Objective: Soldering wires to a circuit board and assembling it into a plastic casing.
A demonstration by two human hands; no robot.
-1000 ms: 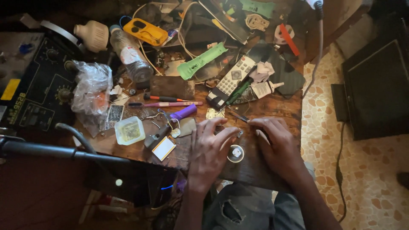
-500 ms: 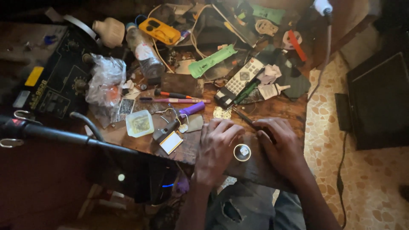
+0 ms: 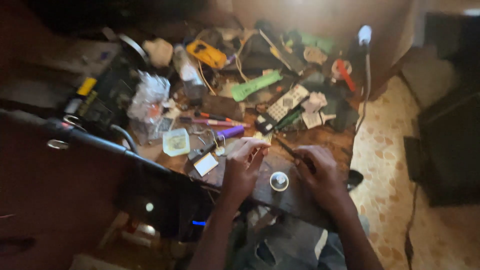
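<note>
At a cluttered wooden workbench (image 3: 320,140), a person's left hand (image 3: 243,167) pinches its fingertips (image 3: 260,146) narrowly together on something too small to make out, while the right hand (image 3: 320,172) closes around a thin dark tool (image 3: 292,152) whose tip angles up and away toward the left fingers. A small round tin (image 3: 279,181) sits between the two hands, just below the tool. Beyond the grip lie a purple pen (image 3: 231,132) and a green flashlight (image 3: 256,85).
</note>
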